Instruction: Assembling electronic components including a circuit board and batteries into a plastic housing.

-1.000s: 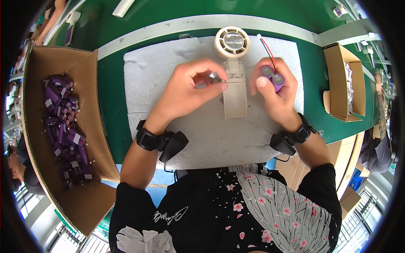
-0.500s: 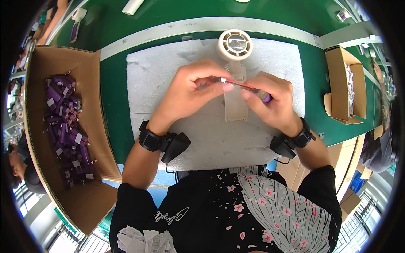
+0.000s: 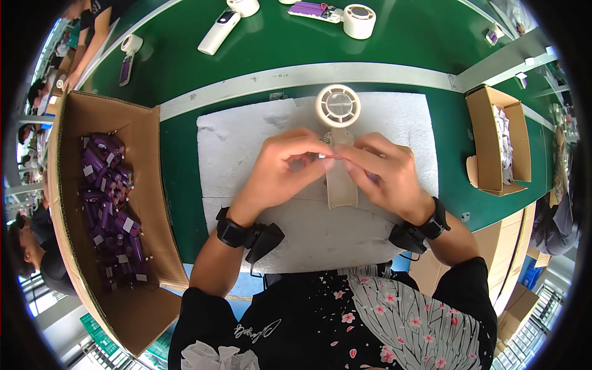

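My left hand (image 3: 277, 169) is closed in a pinch at the small white plug (image 3: 322, 156) of a red wire (image 3: 335, 156). The fingers of my right hand (image 3: 394, 176) are closed round a purple battery (image 3: 374, 177), mostly hidden by them, and also pinch the wire near its middle. Below both hands a cream handheld fan (image 3: 338, 106) lies on a white foam sheet (image 3: 271, 246). Its round head points away from me, and its open handle shell (image 3: 343, 192) reaches toward me, partly covered by my fingers.
On the left stands a cardboard box (image 3: 145, 154) holding several purple batteries with wires. A smaller carton (image 3: 484, 145) with white pieces stands at the right. Beyond a pale rail (image 3: 246, 82), several fans lie on the green table (image 3: 277, 46). Other people are at the far left and right.
The view has tilted up, showing more fans beyond the rail. My right hand has moved closer to my left along the wire, and its battery has turned mostly out of sight.
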`<state>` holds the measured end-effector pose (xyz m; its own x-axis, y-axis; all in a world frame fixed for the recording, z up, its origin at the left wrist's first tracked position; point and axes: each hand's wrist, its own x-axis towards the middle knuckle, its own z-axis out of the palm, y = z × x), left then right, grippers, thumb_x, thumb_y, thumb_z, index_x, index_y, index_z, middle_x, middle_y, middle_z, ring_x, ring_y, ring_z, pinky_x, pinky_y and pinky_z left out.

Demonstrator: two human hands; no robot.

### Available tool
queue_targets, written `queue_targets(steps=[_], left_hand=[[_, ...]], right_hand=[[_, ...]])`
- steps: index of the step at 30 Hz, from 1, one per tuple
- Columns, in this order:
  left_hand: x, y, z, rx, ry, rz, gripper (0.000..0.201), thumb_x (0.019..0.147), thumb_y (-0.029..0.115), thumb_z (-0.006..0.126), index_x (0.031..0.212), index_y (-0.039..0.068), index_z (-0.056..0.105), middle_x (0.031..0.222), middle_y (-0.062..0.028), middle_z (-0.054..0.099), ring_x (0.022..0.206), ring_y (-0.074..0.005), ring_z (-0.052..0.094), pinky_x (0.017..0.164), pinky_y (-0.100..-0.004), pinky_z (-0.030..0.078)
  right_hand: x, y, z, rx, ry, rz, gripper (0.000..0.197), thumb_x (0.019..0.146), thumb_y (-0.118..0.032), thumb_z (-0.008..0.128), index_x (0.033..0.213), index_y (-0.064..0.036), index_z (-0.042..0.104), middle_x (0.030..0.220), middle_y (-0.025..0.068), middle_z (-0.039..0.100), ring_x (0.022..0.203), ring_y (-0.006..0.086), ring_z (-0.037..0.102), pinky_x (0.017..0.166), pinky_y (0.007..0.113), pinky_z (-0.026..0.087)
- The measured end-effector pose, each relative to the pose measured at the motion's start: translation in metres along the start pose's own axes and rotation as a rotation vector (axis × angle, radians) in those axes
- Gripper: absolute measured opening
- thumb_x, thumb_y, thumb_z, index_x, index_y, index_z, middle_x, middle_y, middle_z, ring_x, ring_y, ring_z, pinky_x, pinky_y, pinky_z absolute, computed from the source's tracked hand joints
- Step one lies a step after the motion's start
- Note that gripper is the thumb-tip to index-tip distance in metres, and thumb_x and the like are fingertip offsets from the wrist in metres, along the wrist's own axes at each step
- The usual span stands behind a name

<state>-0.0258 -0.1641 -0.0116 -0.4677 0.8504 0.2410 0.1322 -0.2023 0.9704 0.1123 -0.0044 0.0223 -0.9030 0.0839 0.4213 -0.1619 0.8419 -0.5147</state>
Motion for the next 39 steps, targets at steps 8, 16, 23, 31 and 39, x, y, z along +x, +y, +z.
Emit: queue_targets(steps=[8, 16, 23, 31, 39], left_hand=[[0.0, 0.007, -0.003, 0.15, -0.037, 0.006, 0.01, 0.082, -0.001, 0.069, 0.092, 0.002, 0.069, 0.084, -0.0039, 0.06, 0.071, -0.0089, 0.053, 0.057, -0.0208, 0.039], [0.001, 0.001, -0.002, 0.194, -0.036, 0.028, 0.014, 0.083, 0.0, 0.068, 0.097, 0.002, 0.071, 0.086, -0.0062, 0.062, 0.076, -0.0118, 0.059, 0.062, -0.0228, 0.047], [0.0, -0.001, -0.005, 0.044, -0.042, -0.085, 0.025, 0.08, -0.004, 0.067, 0.103, 0.005, 0.07, 0.094, -0.0046, 0.065, 0.08, -0.0104, 0.06, 0.066, -0.0233, 0.049], [0.0, 0.008, -0.012, -0.123, -0.078, -0.252, 0.031, 0.08, -0.007, 0.066, 0.109, 0.002, 0.066, 0.099, -0.0015, 0.065, 0.084, -0.0085, 0.059, 0.077, -0.0237, 0.05], [-0.001, 0.004, -0.012, -0.04, -0.054, -0.211, 0.031, 0.079, -0.009, 0.067, 0.108, 0.002, 0.065, 0.096, -0.0028, 0.067, 0.082, -0.0095, 0.061, 0.079, -0.0253, 0.05]], right_hand=[[0.002, 0.001, 0.003, -0.025, 0.027, -0.038, 0.011, 0.076, -0.009, 0.072, 0.087, -0.0121, 0.071, 0.075, 0.0022, 0.058, 0.059, 0.017, 0.058, 0.048, 0.03, 0.049], [-0.001, 0.006, 0.004, -0.027, -0.042, -0.061, 0.015, 0.072, -0.004, 0.075, 0.086, -0.0072, 0.071, 0.076, 0.0046, 0.059, 0.053, 0.0158, 0.056, 0.046, 0.027, 0.046], [-0.003, 0.005, 0.003, 0.002, -0.016, -0.018, 0.014, 0.073, -0.003, 0.074, 0.086, -0.0074, 0.072, 0.076, 0.0044, 0.058, 0.051, 0.0155, 0.055, 0.045, 0.027, 0.045], [-0.002, 0.003, 0.001, 0.015, -0.076, -0.019, 0.013, 0.075, -0.003, 0.074, 0.087, -0.0066, 0.072, 0.077, 0.0047, 0.059, 0.051, 0.0147, 0.055, 0.045, 0.027, 0.045], [-0.003, 0.004, 0.003, 0.045, -0.048, 0.004, 0.013, 0.075, -0.003, 0.074, 0.087, -0.0056, 0.072, 0.076, 0.0049, 0.058, 0.049, 0.0141, 0.053, 0.045, 0.027, 0.043]])
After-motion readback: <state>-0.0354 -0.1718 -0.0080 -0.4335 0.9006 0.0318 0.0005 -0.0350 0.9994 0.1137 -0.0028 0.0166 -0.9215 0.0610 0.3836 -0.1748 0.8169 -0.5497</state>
